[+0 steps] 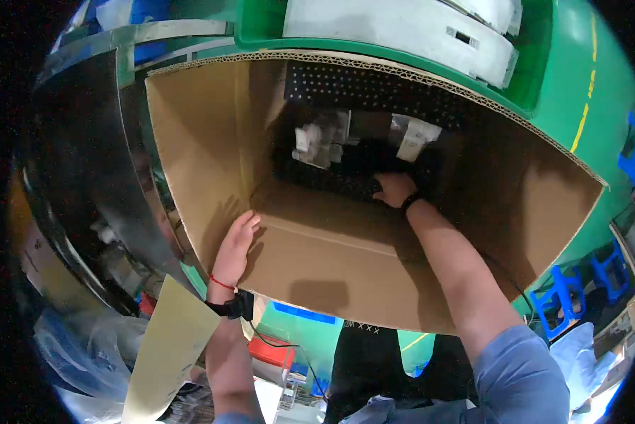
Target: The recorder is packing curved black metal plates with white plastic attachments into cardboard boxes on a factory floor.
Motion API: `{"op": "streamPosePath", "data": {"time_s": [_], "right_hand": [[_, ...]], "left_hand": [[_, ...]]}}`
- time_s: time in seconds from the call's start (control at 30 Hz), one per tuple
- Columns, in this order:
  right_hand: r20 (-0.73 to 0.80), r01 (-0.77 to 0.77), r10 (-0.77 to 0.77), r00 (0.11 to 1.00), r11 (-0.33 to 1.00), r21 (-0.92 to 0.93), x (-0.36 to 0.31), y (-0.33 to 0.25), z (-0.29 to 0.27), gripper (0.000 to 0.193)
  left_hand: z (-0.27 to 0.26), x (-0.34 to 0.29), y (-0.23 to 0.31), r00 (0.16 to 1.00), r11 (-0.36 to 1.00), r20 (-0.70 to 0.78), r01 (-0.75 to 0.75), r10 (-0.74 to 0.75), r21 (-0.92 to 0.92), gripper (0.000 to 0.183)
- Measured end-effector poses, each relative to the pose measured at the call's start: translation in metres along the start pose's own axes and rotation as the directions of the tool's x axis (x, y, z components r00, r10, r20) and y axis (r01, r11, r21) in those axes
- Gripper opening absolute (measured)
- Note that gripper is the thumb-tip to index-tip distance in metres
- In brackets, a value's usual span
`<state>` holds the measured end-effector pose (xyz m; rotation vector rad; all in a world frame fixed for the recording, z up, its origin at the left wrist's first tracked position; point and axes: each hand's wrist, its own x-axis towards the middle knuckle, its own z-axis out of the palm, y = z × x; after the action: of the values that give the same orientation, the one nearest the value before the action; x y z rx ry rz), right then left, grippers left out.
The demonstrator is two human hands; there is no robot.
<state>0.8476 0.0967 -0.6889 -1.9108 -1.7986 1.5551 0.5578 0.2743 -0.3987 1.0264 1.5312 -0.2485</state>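
A big brown cardboard box [317, 247] stands in front of me with its top side toward me, its inside in view. My left hand [238, 244] rests inside the box by the near left corner, fingers stretched out along the wall. My right hand [396, 189] reaches deep into the box and touches black material with pale dots [345, 185], thumb and forefinger apart; its other fingertips are lost in shadow. Beyond it lie a clear plastic bag with white contents [317, 145] and another clear bag with a white label [415, 138]. A black dotted sheet [360, 85] lines the far wall.
A green crate [543, 63] holding white panels [374, 25] stands behind the box. Dark equipment [84, 155] is at the left, with a cream sheet [169, 346] and clear plastic wrap [84, 360] below it. Blue stools [559, 300] stand on the green floor at right.
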Motion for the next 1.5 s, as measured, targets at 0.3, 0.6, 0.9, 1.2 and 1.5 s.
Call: {"op": "streamPosePath", "data": {"time_s": [0.3,0.6,0.9,1.2,1.5], "right_hand": [[-0.098,-0.17,0.153,0.983,0.963,-0.21,-0.003,-0.024,0.015,0.084],[0.045,-0.105,0.11,0.993,0.99,-0.094,0.015,-0.005,0.019,0.081],[0.168,-0.07,0.105,0.98,0.976,-0.204,0.008,-0.031,0.016,0.076],[0.011,0.129,-0.129,0.992,0.988,-0.079,0.015,-0.003,0.032,0.053],[-0.066,0.084,-0.087,0.994,0.995,-0.046,0.051,-0.011,0.022,0.066]], "left_hand": [[0.008,0.002,-0.001,0.999,1.0,-0.045,0.002,-0.003,-0.003,0.053],[0.012,0.006,-0.005,0.998,0.999,-0.046,0.037,-0.038,-0.027,0.05],[0.01,0.008,-0.026,0.999,0.998,-0.033,0.035,-0.037,-0.058,0.05],[0.009,0.013,-0.027,0.998,0.996,-0.026,0.052,-0.054,-0.066,0.05],[0.006,0.02,-0.018,1.0,0.998,0.0,0.03,-0.03,-0.049,0.053]]}}
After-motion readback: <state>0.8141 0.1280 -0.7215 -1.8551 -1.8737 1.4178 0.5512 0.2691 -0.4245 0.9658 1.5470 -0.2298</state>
